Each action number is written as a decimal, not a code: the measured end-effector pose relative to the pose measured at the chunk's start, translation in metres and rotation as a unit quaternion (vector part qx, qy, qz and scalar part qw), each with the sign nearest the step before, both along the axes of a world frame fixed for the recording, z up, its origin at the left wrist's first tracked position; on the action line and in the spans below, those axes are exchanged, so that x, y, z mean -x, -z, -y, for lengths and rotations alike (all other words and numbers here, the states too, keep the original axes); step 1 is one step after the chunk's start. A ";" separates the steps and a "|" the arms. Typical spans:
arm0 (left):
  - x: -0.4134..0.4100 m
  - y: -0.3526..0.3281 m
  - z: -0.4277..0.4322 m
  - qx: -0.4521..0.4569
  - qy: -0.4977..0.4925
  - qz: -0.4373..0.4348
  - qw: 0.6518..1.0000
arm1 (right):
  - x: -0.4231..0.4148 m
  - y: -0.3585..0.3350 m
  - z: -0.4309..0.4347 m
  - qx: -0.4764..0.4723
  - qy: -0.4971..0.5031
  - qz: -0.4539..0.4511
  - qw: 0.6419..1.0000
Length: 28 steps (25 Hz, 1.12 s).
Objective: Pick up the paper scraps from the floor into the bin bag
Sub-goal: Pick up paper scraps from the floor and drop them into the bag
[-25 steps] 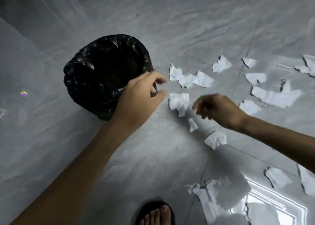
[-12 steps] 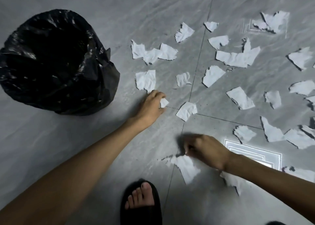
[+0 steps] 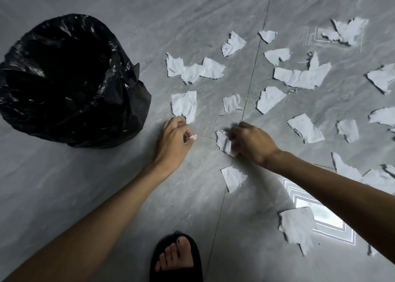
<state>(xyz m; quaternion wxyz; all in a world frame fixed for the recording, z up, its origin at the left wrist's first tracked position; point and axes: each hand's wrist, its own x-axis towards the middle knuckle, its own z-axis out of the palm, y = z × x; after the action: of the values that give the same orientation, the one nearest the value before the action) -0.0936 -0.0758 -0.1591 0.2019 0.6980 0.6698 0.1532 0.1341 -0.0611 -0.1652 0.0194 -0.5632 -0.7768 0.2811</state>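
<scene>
Scraps (image 3: 183,106): about twenty; bin bag (image 3: 70,80): one.

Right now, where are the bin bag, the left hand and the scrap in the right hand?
bin bag (image 3: 128,102), head view, crumpled right wall.
left hand (image 3: 173,140), head view, back of hand.
scrap in right hand (image 3: 223,141), head view, exposed white face.

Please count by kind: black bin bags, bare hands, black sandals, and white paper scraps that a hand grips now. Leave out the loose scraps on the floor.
Black plastic bin bag: 1
Bare hands, left hand and right hand: 2
Black sandal: 1
White torn paper scraps gripped, small scrap and larger scrap: 2
Total: 6
</scene>
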 end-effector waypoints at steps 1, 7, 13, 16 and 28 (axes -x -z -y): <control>0.003 0.000 -0.005 -0.006 0.001 -0.008 1.000 | 0.000 0.002 0.001 -0.005 -0.008 -0.003 1.000; 0.001 0.008 -0.064 0.059 0.034 -0.072 0.995 | -0.011 -0.007 -0.002 0.024 0.137 -0.151 0.979; -0.009 -0.014 -0.056 0.080 -0.042 0.058 0.994 | -0.014 -0.021 -0.007 0.087 0.247 -0.268 0.927; -0.008 -0.067 -0.043 -0.006 -0.062 0.137 0.989 | 0.000 -0.032 -0.016 0.122 0.264 -0.331 0.898; 0.134 -0.193 -0.023 -0.248 -0.189 0.042 0.949 | 0.144 -0.156 -0.080 0.080 0.177 -0.551 0.811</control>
<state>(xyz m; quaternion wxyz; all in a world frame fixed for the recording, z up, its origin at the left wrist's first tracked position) -0.2281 -0.0531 0.0334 0.0175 0.5800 0.7211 0.3787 -0.0097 0.0192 -0.0094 0.4484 -0.4411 -0.4973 0.5976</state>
